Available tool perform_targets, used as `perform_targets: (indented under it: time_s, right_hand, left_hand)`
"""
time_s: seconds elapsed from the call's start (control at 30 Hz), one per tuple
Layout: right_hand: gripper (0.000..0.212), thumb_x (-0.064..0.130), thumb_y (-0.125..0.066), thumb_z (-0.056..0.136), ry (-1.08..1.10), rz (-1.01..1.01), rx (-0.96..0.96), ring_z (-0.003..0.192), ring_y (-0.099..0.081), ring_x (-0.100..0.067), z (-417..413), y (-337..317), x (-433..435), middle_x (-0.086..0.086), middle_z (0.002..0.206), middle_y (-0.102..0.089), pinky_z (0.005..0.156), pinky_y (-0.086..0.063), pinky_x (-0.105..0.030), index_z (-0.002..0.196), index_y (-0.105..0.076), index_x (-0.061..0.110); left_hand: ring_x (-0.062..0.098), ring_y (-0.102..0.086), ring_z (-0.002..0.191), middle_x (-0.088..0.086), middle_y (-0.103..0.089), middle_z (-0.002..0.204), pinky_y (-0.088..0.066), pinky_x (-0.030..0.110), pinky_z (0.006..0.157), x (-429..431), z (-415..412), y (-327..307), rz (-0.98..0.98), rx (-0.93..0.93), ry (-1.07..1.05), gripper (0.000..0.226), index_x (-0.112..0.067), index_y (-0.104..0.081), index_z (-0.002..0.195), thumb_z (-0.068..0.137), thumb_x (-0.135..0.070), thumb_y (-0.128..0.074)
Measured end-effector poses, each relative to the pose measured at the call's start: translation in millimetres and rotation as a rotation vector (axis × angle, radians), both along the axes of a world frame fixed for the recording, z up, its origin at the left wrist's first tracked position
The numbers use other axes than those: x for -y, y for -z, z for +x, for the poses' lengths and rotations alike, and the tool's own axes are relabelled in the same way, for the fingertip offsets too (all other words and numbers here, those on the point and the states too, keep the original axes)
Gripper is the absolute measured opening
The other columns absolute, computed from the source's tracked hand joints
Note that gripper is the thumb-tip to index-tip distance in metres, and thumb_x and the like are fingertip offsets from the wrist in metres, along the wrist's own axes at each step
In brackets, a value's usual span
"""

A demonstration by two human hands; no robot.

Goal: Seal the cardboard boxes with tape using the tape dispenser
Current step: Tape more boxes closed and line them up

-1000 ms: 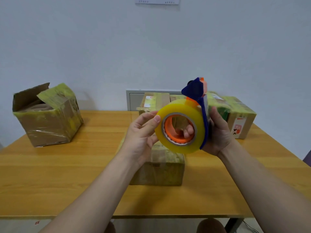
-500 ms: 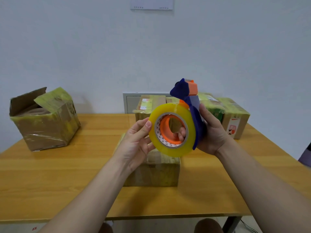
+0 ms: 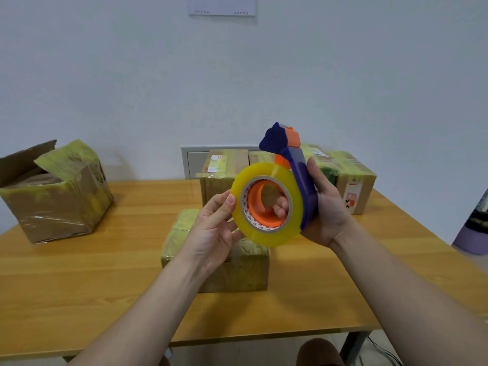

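Note:
I hold a blue and orange tape dispenser (image 3: 297, 165) up in front of me, above the table. Its yellow tape roll (image 3: 266, 206) faces me. My right hand (image 3: 326, 207) grips the blue frame, with fingers showing through the orange hub. My left hand (image 3: 215, 228) touches the roll's left edge with thumb and fingertips. A small taped cardboard box (image 3: 232, 268) sits on the wooden table (image 3: 79, 286) right below my hands, partly hidden by my left wrist.
An open cardboard box (image 3: 52, 191) with raised flaps stands at the far left. Several taped boxes (image 3: 351, 180) stand along the wall at the back middle and right. A purple object (image 3: 472, 233) is off the table's right edge.
The dispenser and both hands have shifted slightly left and down in view. The roll has turned a little more towards me. My grip is the same.

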State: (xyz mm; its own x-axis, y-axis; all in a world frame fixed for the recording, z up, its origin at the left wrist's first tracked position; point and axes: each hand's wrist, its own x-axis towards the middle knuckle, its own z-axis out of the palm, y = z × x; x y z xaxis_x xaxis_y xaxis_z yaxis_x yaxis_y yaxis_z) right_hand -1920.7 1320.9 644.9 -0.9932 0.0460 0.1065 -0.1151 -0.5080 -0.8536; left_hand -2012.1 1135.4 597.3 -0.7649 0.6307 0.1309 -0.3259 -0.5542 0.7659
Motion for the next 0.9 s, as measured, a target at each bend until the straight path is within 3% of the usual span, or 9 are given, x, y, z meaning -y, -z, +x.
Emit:
perform_targets:
  time_s: [0.13, 0.27, 0.37, 0.47, 0.53, 0.6, 0.7, 0.83, 0.9]
  right_hand:
    - [0.071, 0.067, -0.051, 0.087, -0.057, 0.023, -0.007, 0.068, -0.068, -0.026, 3.5, -1.0, -7.6, -0.013, 0.086, -0.071, 0.067, -0.06, -0.037, 0.121, -0.07, 0.008]
    - [0.086, 0.062, -0.087, 0.065, -0.162, 0.145, -0.049, 0.073, -0.071, -0.027, 2.1, 0.8, -17.5, -0.014, 0.088, -0.072, 0.074, -0.061, -0.042, 0.127, -0.065, 0.007]
    - [0.086, 0.056, -0.095, 0.057, -0.17, 0.291, -0.072, 0.075, -0.069, -0.028, 0.6, 1.5, -18.8, -0.015, 0.084, -0.069, 0.078, -0.06, -0.043, 0.118, -0.064, 0.004]
    - [0.086, 0.048, -0.097, 0.055, -0.123, 0.479, -0.065, 0.095, -0.07, -0.031, -0.4, -3.6, -15.9, -0.013, 0.102, -0.072, 0.089, -0.059, -0.047, 0.123, -0.062, 0.008]
    - [0.066, 0.028, -0.092, 0.061, -0.115, 0.625, -0.085, 0.102, -0.071, -0.027, -0.6, -6.7, -14.2, -0.005, 0.108, -0.075, 0.09, -0.059, -0.045, 0.12, -0.065, 0.015]
    - [0.059, 0.013, -0.087, 0.064, -0.141, 0.726, -0.092, 0.102, -0.072, -0.021, -1.4, -7.3, -10.4, 0.002, 0.104, -0.077, 0.092, -0.058, -0.043, 0.118, -0.063, 0.02]
    - [0.057, 0.014, -0.086, 0.061, -0.166, 0.702, -0.114, 0.101, -0.071, -0.019, -6.8, -2.3, -3.4, 0.003, 0.102, -0.078, 0.093, -0.057, -0.039, 0.114, -0.066, 0.02]
    - [0.039, 0.009, -0.084, 0.064, -0.158, 0.694, -0.198, 0.092, -0.071, -0.018, -12.7, 2.2, 7.6, 0.0, 0.094, -0.076, 0.084, -0.057, -0.035, 0.096, -0.078, 0.031]
    - [0.043, 0.0, -0.083, 0.069, -0.129, 0.782, -0.235, 0.088, -0.069, -0.015, -13.9, 3.6, 11.2, 0.002, 0.09, -0.074, 0.076, -0.058, -0.035, 0.092, -0.076, 0.035]
  left_hand:
    - [0.025, -0.073, 0.101, 0.011, -0.074, 0.118, -0.066, 0.041, 0.074, 3.8, -5.3, 0.9, -0.028, -0.09, -0.001, 0.057, -0.019, -0.073, 0.106, 0.059, -0.037, -0.101]
    - [0.03, -0.069, 0.106, 0.014, -0.074, 0.115, -0.065, 0.049, 0.08, 9.6, -11.5, -4.5, -0.099, -0.214, -0.05, 0.059, -0.017, -0.072, 0.098, 0.054, -0.042, -0.103]
    - [0.03, -0.069, 0.106, 0.014, -0.075, 0.115, -0.065, 0.047, 0.077, 9.9, -12.5, -6.0, -0.115, -0.236, -0.052, 0.056, -0.019, -0.072, 0.095, 0.054, -0.042, -0.103]
    - [0.025, -0.073, 0.099, 0.012, -0.077, 0.106, -0.064, 0.042, 0.072, 13.7, -16.2, -10.6, -0.102, -0.279, -0.088, 0.051, -0.021, -0.076, 0.089, 0.051, -0.041, -0.104]
    - [0.023, -0.075, 0.094, 0.011, -0.078, 0.103, -0.063, 0.038, 0.071, 20.3, -22.5, -17.4, -0.108, -0.347, -0.115, 0.047, -0.022, -0.077, 0.085, 0.052, -0.041, -0.104]
    - [0.026, -0.074, 0.098, 0.013, -0.077, 0.109, -0.062, 0.037, 0.073, 27.2, -30.1, -22.7, -0.146, -0.43, -0.12, 0.047, -0.017, -0.074, 0.089, 0.058, -0.04, -0.101]
    - [0.031, -0.07, 0.106, 0.018, -0.072, 0.121, -0.061, 0.039, 0.078, 34.2, -37.9, -25.0, -0.172, -0.472, -0.118, 0.052, -0.009, -0.068, 0.094, 0.063, -0.036, -0.1]
    - [0.031, -0.07, 0.112, 0.018, -0.071, 0.127, -0.061, 0.042, 0.088, 45.5, -45.2, -28.6, -0.246, -0.495, -0.099, 0.031, -0.01, -0.072, 0.092, 0.072, -0.022, -0.092]
    - [0.028, -0.071, 0.113, 0.017, -0.073, 0.126, -0.061, 0.041, 0.092, 52.6, -49.7, -34.8, -0.336, -0.525, -0.113, 0.019, -0.013, -0.078, 0.089, 0.074, -0.02, -0.087]
